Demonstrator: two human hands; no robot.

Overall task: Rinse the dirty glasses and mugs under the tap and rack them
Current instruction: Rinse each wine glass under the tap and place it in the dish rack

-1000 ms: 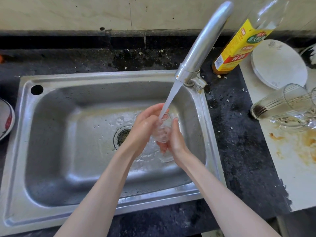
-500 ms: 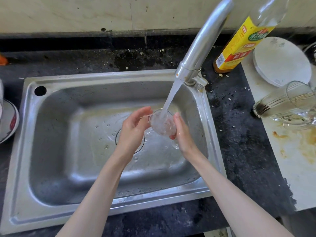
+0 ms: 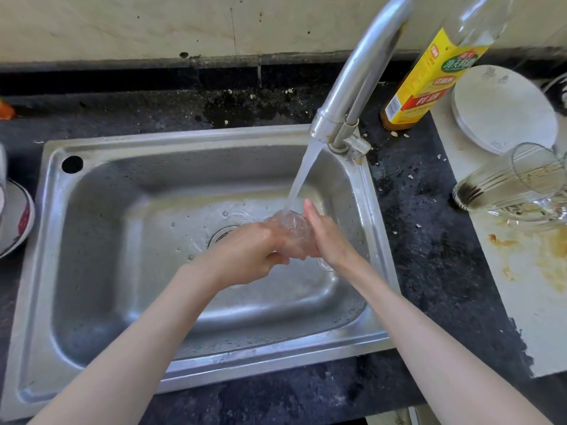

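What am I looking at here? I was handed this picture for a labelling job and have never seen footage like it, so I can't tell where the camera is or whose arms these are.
There is no machine here. The camera sits on a person's head and looks down, so the two bare arms reaching in from the bottom are the wearer's own. The left hand and the right hand together hold a small clear glass over a steel sink. Water runs from the tap onto the glass.

On the dark counter to the right stands a bottle with a yellow label. Beside it a stained white board carries a round white plate and a clear glass jug lying on its side. At the far left edge part of a patterned dish shows.
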